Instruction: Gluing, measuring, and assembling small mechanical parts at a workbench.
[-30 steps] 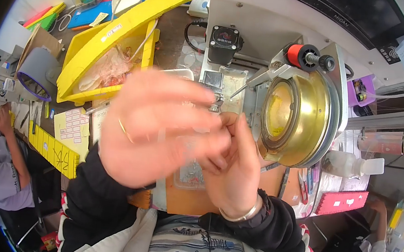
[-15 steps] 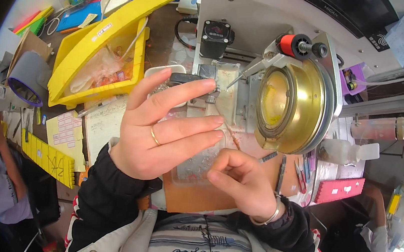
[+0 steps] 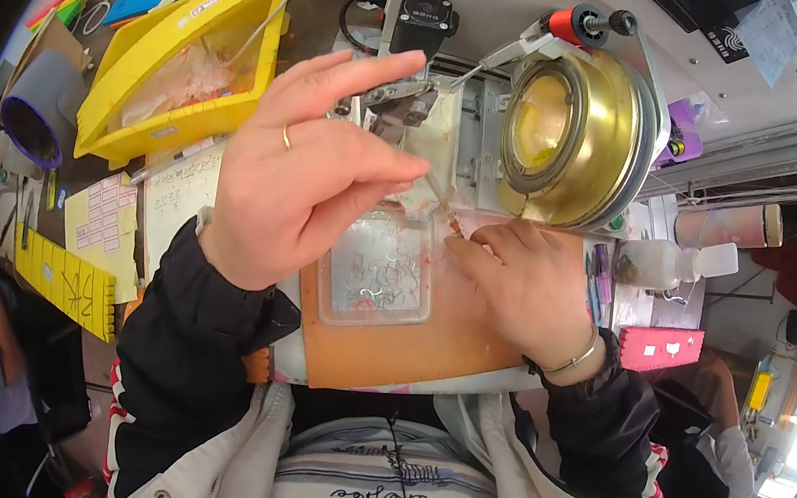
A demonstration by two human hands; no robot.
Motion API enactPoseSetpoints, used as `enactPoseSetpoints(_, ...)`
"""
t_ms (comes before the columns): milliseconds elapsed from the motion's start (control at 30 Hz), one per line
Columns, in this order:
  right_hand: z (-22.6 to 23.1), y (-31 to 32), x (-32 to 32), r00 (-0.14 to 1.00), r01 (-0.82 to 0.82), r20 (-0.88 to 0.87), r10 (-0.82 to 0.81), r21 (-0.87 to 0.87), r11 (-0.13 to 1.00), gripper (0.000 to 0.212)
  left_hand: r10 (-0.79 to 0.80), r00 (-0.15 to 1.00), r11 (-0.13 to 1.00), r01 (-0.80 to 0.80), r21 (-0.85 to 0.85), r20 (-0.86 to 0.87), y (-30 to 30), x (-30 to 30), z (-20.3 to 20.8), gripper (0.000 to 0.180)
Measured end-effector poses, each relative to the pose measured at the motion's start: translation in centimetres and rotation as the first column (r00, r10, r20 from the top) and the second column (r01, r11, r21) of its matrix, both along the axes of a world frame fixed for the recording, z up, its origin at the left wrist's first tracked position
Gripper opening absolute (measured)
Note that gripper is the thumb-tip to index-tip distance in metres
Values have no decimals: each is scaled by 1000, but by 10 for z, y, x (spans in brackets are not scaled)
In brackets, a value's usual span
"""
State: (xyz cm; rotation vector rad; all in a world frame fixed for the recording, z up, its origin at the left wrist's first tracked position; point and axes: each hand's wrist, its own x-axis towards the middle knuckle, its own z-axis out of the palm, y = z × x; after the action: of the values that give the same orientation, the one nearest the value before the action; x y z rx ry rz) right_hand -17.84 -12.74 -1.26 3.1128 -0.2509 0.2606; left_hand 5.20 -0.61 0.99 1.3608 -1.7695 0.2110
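My left hand [image 3: 303,178] hovers at the far left side of the clear tray, its upper fingers stretched past a dark metal clamp [image 3: 402,100] on the machine. Its lower fingertips press together in a pinch; what they hold, if anything, is hidden. My right hand [image 3: 533,286] is closed low beside the tray, fingertips on a thin stick-like tool [image 3: 454,222] with an orange-brown part. The tool slants up and left toward the left fingertips. Inside the shallow clear tray [image 3: 374,323] lie several bent silvery wire pieces. An orange-brown mat [image 3: 465,357] lies beneath it.
A large brass-coloured wheel [image 3: 591,143] stands on the machine, below a red spool [image 3: 577,24]. A yellow bin [image 3: 268,54] is at the far left. A translucent bottle [image 3: 650,264] and pink ridged strip [image 3: 660,349] lie at right. Other people sit at both sides.
My right hand has moved up and right and closed on the thin tool. The left hand has shifted up and left, its lower fingers drawing into a pinch. More of the tray shows.
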Motion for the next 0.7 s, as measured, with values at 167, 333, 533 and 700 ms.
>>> enactPoseSetpoints(167, -2, -1, 3, 1000, 5, -10, -5, -11, 1000, 33, -15, 1000, 1000, 15, -27, -3, -3, -2, -2, 17)
enactPoseSetpoints(333, 2, 5, 3, 989, -70, 145, 39, 216, 974, 33, -26, 1000, 999, 26, -48, -5, -2, -1, -4, 15)
enactPoseSetpoints(533, 10, 18, -14, 908, 32, 396, -135, 254, 967, 38, -44, 999, 998, 43, -43, -15, -8, -5, -7, 14)
enactPoseSetpoints(700, 1, 33, -10, 902, 62, 347, -255, 480, 875, 36, -3, 997, 999, 5, -37, 73, -6, -5, -6, 14)
